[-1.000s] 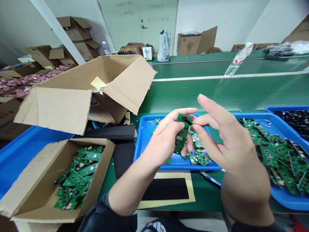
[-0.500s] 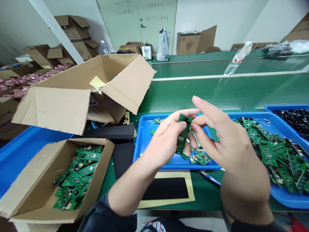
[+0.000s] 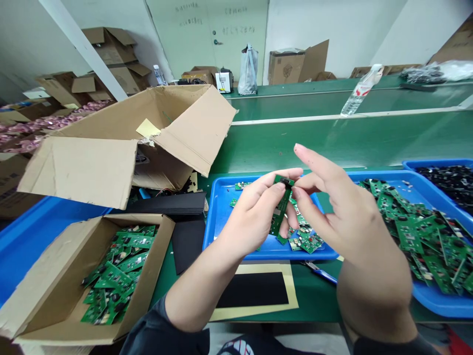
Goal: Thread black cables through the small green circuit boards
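Observation:
My left hand (image 3: 251,212) is closed around a green circuit board (image 3: 278,217), held tilted above the middle blue tray (image 3: 218,222). A small black part (image 3: 286,181) lies at the board's upper end, under my left thumb. My right hand (image 3: 343,212) pinches the board's upper right edge between thumb and a finger, while its index finger points up and away. Whether a tiny piece sits in that pinch is hidden. Below the held board, several smaller green boards (image 3: 308,240) lie in the tray.
A cardboard box (image 3: 162,256) of green boards stands at left, a large open carton (image 3: 199,128) behind it. On the right are a blue tray (image 3: 436,308) heaped with boards and another of black parts (image 3: 447,180). Blue-handled pliers (image 3: 323,273) and a black sheet (image 3: 254,290) lie in front.
Both hands stay in nearly the same place on the circuit board. The board has turned slightly between the fingers, and the camera view has shifted a little.

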The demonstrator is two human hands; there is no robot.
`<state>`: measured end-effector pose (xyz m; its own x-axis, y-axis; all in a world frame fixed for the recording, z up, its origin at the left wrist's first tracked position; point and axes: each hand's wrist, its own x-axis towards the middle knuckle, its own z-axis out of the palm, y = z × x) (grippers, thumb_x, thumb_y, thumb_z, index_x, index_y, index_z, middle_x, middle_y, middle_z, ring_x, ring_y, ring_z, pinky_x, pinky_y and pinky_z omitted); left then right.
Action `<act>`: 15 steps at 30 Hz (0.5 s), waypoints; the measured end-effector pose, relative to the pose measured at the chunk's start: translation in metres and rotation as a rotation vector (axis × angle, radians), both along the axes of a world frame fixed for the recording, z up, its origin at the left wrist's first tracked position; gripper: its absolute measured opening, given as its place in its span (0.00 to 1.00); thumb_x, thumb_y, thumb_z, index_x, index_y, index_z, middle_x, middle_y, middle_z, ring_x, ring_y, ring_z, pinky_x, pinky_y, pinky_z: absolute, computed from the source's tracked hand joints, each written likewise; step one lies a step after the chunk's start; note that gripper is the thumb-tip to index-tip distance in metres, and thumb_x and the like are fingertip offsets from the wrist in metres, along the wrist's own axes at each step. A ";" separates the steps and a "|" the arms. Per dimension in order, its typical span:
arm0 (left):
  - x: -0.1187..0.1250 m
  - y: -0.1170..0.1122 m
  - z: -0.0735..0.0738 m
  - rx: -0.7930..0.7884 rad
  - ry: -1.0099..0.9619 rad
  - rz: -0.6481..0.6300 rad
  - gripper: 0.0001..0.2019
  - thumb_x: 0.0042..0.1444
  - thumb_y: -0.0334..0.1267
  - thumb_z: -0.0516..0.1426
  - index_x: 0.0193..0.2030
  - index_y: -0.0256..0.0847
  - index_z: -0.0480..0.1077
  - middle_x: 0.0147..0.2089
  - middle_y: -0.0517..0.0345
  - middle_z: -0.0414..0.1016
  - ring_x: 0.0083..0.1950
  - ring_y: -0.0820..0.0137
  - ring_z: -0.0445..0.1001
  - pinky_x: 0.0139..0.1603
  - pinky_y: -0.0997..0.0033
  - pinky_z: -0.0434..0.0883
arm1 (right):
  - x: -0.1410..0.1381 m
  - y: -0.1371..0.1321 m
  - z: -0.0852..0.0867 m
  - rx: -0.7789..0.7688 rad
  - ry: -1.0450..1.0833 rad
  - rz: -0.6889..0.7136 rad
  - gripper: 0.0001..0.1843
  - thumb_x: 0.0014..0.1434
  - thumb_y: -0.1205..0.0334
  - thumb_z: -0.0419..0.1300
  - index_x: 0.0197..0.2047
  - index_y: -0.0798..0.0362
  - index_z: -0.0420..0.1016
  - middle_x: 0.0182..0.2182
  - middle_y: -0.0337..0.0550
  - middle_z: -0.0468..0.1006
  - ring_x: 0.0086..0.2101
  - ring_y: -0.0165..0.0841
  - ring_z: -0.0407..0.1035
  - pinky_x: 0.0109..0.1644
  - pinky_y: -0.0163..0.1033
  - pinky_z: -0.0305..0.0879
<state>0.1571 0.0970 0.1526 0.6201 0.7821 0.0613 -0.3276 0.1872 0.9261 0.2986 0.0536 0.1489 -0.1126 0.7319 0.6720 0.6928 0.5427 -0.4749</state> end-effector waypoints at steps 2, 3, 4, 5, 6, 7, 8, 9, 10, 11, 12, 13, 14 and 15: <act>0.000 0.000 0.000 0.029 0.024 0.010 0.14 0.62 0.35 0.50 0.49 0.38 0.72 0.19 0.63 0.69 0.15 0.77 0.63 0.17 0.78 0.63 | 0.001 0.000 0.000 0.026 0.001 -0.036 0.33 0.63 0.70 0.54 0.69 0.41 0.54 0.34 0.39 0.79 0.32 0.36 0.74 0.41 0.44 0.73; 0.000 0.000 -0.001 0.044 0.038 0.018 0.14 0.62 0.35 0.50 0.50 0.38 0.72 0.19 0.63 0.70 0.15 0.77 0.63 0.17 0.78 0.62 | 0.002 0.000 0.000 0.040 0.007 -0.052 0.34 0.63 0.70 0.54 0.69 0.41 0.54 0.35 0.39 0.79 0.34 0.36 0.74 0.42 0.44 0.73; -0.001 0.000 -0.001 0.058 0.052 0.026 0.14 0.63 0.36 0.51 0.51 0.38 0.72 0.19 0.63 0.70 0.15 0.77 0.63 0.17 0.78 0.62 | 0.002 0.000 0.000 0.052 0.017 -0.065 0.35 0.63 0.70 0.54 0.69 0.41 0.53 0.37 0.39 0.80 0.36 0.37 0.75 0.43 0.44 0.73; -0.001 0.000 -0.002 0.073 0.065 0.033 0.14 0.63 0.36 0.51 0.51 0.38 0.72 0.18 0.63 0.70 0.15 0.77 0.63 0.17 0.77 0.62 | 0.003 -0.001 0.000 0.060 0.028 -0.075 0.35 0.62 0.71 0.54 0.70 0.41 0.52 0.38 0.39 0.80 0.38 0.37 0.75 0.44 0.43 0.74; 0.000 0.000 -0.003 0.088 0.077 0.039 0.14 0.63 0.37 0.51 0.52 0.39 0.72 0.18 0.63 0.70 0.15 0.76 0.63 0.17 0.77 0.62 | 0.003 -0.001 0.000 0.062 0.037 -0.083 0.36 0.62 0.71 0.54 0.70 0.41 0.52 0.39 0.40 0.80 0.39 0.37 0.75 0.44 0.43 0.74; 0.000 -0.001 -0.004 0.105 0.086 0.045 0.15 0.63 0.37 0.52 0.53 0.39 0.72 0.18 0.63 0.70 0.16 0.76 0.63 0.17 0.77 0.62 | 0.003 -0.001 -0.001 0.062 0.044 -0.092 0.36 0.62 0.71 0.54 0.70 0.40 0.51 0.40 0.40 0.79 0.40 0.37 0.75 0.45 0.43 0.74; 0.000 -0.001 -0.005 0.123 0.093 0.051 0.15 0.63 0.38 0.52 0.54 0.40 0.71 0.18 0.64 0.69 0.16 0.76 0.63 0.17 0.76 0.62 | 0.003 -0.001 -0.001 0.062 0.047 -0.099 0.37 0.62 0.72 0.54 0.70 0.40 0.50 0.41 0.40 0.79 0.41 0.37 0.75 0.46 0.43 0.74; 0.000 -0.002 -0.005 0.140 0.096 0.057 0.16 0.63 0.38 0.52 0.56 0.40 0.70 0.18 0.64 0.68 0.16 0.75 0.63 0.17 0.76 0.62 | 0.003 -0.001 -0.001 0.065 0.047 -0.104 0.37 0.62 0.72 0.54 0.71 0.39 0.49 0.43 0.41 0.78 0.43 0.37 0.74 0.47 0.45 0.73; -0.001 -0.002 -0.006 0.152 0.096 0.066 0.17 0.63 0.39 0.52 0.57 0.41 0.70 0.19 0.64 0.69 0.16 0.75 0.64 0.17 0.76 0.62 | 0.003 -0.001 -0.002 0.067 0.043 -0.111 0.38 0.62 0.72 0.54 0.71 0.39 0.48 0.47 0.43 0.77 0.44 0.38 0.74 0.49 0.46 0.73; -0.001 -0.003 -0.006 0.159 0.092 0.075 0.17 0.63 0.39 0.53 0.58 0.42 0.70 0.22 0.62 0.72 0.17 0.76 0.65 0.17 0.76 0.62 | 0.004 -0.001 -0.001 0.069 0.037 -0.124 0.39 0.62 0.71 0.55 0.71 0.38 0.47 0.52 0.45 0.73 0.47 0.40 0.73 0.50 0.48 0.73; -0.001 -0.003 -0.006 0.161 0.087 0.085 0.17 0.63 0.38 0.53 0.58 0.42 0.70 0.28 0.60 0.75 0.18 0.77 0.65 0.16 0.76 0.62 | 0.005 0.000 -0.001 0.074 0.027 -0.142 0.40 0.61 0.71 0.55 0.71 0.39 0.47 0.58 0.48 0.68 0.50 0.42 0.71 0.51 0.50 0.72; -0.001 -0.003 -0.006 0.162 0.078 0.097 0.17 0.63 0.38 0.53 0.57 0.43 0.70 0.35 0.56 0.78 0.18 0.78 0.66 0.16 0.76 0.62 | 0.006 0.000 0.000 0.085 0.014 -0.164 0.40 0.60 0.71 0.56 0.71 0.40 0.48 0.62 0.49 0.63 0.53 0.45 0.69 0.54 0.52 0.70; -0.002 -0.003 -0.005 0.165 0.066 0.112 0.17 0.63 0.37 0.52 0.57 0.43 0.70 0.44 0.53 0.78 0.19 0.79 0.66 0.16 0.76 0.62 | 0.007 -0.001 0.002 0.105 0.004 -0.192 0.39 0.60 0.71 0.57 0.70 0.41 0.50 0.64 0.50 0.59 0.56 0.47 0.66 0.56 0.54 0.68; -0.002 -0.003 -0.004 0.169 0.054 0.127 0.16 0.63 0.37 0.52 0.56 0.43 0.70 0.52 0.50 0.76 0.19 0.81 0.67 0.16 0.77 0.62 | 0.008 -0.003 0.004 0.143 0.003 -0.227 0.36 0.59 0.70 0.58 0.69 0.43 0.55 0.64 0.51 0.59 0.58 0.48 0.64 0.59 0.55 0.66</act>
